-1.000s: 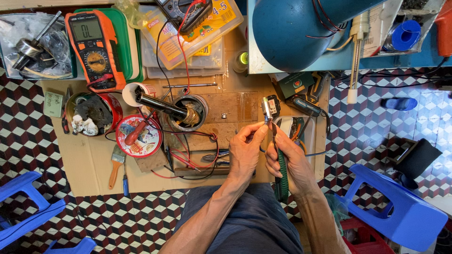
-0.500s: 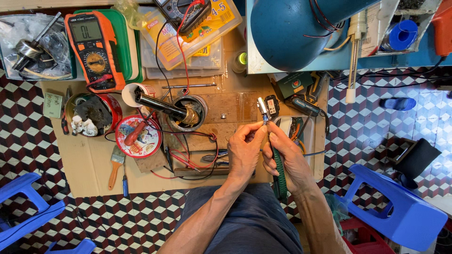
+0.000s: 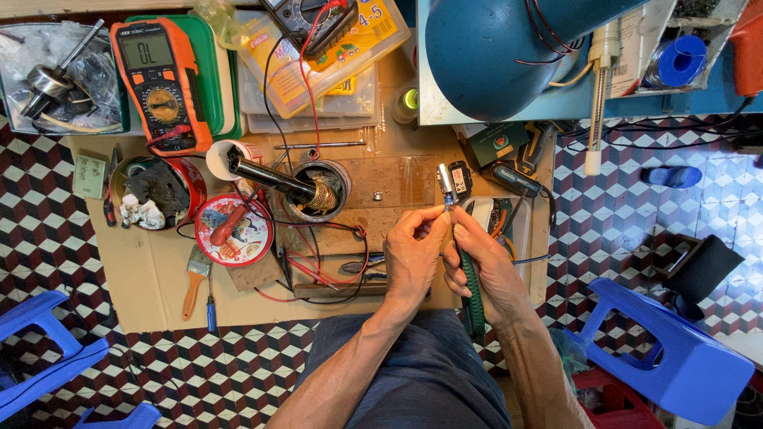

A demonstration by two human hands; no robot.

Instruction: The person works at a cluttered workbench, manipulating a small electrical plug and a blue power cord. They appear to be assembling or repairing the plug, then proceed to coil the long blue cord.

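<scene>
Both hands, left hand (image 3: 413,254) and right hand (image 3: 486,266), grip a green-handled tool (image 3: 470,278) with small metal tip, over cluttered cardboard worktop (image 3: 143,278), checkered floor (image 3: 48,230).

The left hand (image 3: 413,254) and right hand (image 3: 486,266) cover the green-handled tool's (image 3: 472,290) shaft; the small metal part (image 3: 446,181) at its tip is too small to identify. The blue lamp shade (image 3: 509,48) hides the bench behind, and the top edge crops it.

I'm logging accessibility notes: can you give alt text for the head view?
Seen from above, a left hand and right hand together hold a green-handled tool with a small silver part at its tip, over a cluttered cardboard-topped work surface with an orange multimeter.
</scene>
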